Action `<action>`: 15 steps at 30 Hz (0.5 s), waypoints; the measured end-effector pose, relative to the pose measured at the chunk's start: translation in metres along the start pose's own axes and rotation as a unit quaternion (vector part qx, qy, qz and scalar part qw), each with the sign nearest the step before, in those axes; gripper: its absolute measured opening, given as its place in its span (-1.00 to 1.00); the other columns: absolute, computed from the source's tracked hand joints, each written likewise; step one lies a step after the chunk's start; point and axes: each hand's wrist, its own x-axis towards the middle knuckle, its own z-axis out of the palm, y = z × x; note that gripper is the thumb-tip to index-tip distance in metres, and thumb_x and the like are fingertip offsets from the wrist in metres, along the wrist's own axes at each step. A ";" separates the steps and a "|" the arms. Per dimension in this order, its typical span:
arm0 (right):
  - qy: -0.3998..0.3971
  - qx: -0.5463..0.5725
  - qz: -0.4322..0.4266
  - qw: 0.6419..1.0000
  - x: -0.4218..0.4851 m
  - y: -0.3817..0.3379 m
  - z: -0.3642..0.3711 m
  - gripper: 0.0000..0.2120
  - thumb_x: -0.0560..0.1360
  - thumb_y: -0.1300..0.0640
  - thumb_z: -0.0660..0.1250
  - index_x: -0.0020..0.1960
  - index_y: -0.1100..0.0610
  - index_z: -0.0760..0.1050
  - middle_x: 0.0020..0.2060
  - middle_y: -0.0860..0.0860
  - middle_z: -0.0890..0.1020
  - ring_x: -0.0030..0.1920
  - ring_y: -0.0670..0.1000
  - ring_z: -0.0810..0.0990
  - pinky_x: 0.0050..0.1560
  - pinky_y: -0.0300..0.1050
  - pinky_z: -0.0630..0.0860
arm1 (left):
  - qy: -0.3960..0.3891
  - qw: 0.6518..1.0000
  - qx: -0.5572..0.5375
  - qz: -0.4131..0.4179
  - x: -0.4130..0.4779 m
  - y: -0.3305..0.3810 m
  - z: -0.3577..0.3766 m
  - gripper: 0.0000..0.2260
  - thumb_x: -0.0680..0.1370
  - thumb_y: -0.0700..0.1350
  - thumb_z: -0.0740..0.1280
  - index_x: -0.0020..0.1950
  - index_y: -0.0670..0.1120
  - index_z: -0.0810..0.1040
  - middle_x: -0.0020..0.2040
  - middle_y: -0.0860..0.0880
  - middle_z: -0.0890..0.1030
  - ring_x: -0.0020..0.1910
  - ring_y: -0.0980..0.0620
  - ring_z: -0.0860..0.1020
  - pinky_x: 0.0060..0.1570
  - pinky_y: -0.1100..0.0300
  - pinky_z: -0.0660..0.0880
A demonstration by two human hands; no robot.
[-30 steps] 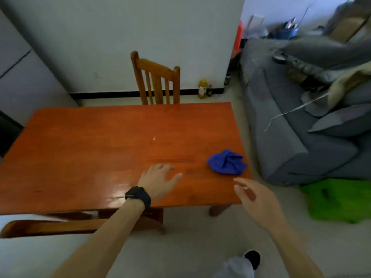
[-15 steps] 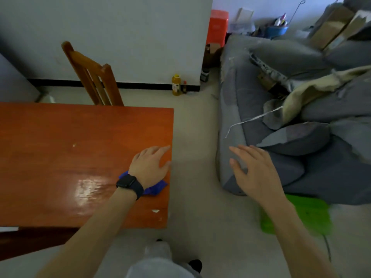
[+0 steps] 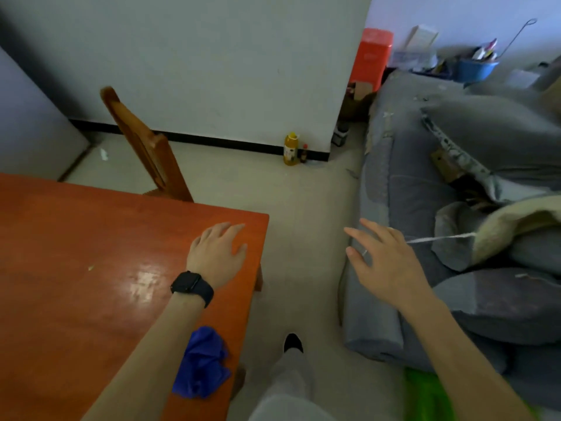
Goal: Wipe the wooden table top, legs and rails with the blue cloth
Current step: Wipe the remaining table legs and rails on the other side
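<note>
Blue cloth (image 3: 202, 364): crumpled on table (image 3: 76, 238), near right edge, beside left forearm (image 3: 151, 350), ungripped. Left hand (image 3: 217, 253): flat on table beyond cloth, fingers straight; nearer. Right hand (image 3: 385, 268): spread, empty, over floor (image 3: 303, 208).

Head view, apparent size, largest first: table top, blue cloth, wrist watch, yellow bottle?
1. table top
2. blue cloth
3. wrist watch
4. yellow bottle, which stands far off by the wall, so its true size is unsure
</note>
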 end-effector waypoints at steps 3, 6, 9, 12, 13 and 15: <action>-0.009 -0.012 -0.024 1.000 0.057 0.021 -0.015 -0.54 0.56 -0.23 0.04 0.38 -0.13 0.42 0.37 -0.07 0.46 0.38 0.07 0.39 0.32 0.17 0.39 | -0.023 0.999 0.010 -0.025 0.056 0.015 0.000 -0.57 0.61 0.10 0.19 0.49 0.13 0.32 0.49 0.01 0.35 0.48 -0.10 0.26 0.40 -0.12 0.24; -0.022 -0.022 -0.037 0.999 0.115 0.039 -0.029 -0.55 0.58 -0.21 0.05 0.40 -0.13 0.40 0.31 -0.10 0.52 0.38 0.04 0.38 0.32 0.15 0.39 | -0.038 0.998 0.003 -0.040 0.104 0.031 0.003 -0.57 0.61 0.11 0.17 0.49 0.16 0.31 0.50 0.00 0.34 0.49 -0.10 0.25 0.42 -0.11 0.20; -0.027 -0.019 -0.050 0.998 0.172 0.052 -0.031 -0.61 0.61 -0.11 0.18 0.41 -0.09 0.42 0.25 -0.07 0.58 0.37 0.07 0.39 0.32 0.14 0.40 | -0.034 0.998 -0.004 -0.049 0.151 0.042 0.000 -0.57 0.62 0.12 0.15 0.50 0.18 0.29 0.51 0.01 0.33 0.48 -0.08 0.27 0.43 -0.09 0.20; -0.038 -0.004 -0.067 0.997 0.238 0.062 -0.025 -0.63 0.61 -0.09 0.20 0.39 -0.10 0.43 0.21 -0.09 0.59 0.35 0.05 0.41 0.27 0.15 0.44 | -0.015 0.997 -0.011 -0.071 0.202 0.044 -0.010 -0.57 0.62 0.13 0.13 0.51 0.18 0.28 0.52 0.03 0.31 0.49 -0.06 0.25 0.45 -0.09 0.17; -0.039 -0.004 -0.080 0.996 0.265 0.065 -0.021 -0.64 0.61 -0.09 0.20 0.38 -0.10 0.44 0.20 -0.09 0.60 0.35 0.05 0.42 0.27 0.15 0.45 | -0.007 0.997 -0.008 -0.082 0.221 0.041 -0.014 -0.57 0.62 0.13 0.13 0.51 0.19 0.28 0.52 0.04 0.31 0.50 -0.06 0.24 0.46 -0.10 0.16; -0.048 0.002 -0.108 0.993 0.323 0.068 -0.013 -0.65 0.61 -0.07 0.21 0.38 -0.10 0.43 0.22 -0.10 0.59 0.35 0.04 0.41 0.29 0.13 0.44 | 0.015 0.994 0.002 -0.107 0.262 0.032 -0.026 -0.57 0.63 0.13 0.13 0.51 0.19 0.28 0.52 0.04 0.31 0.51 -0.06 0.23 0.47 -0.11 0.15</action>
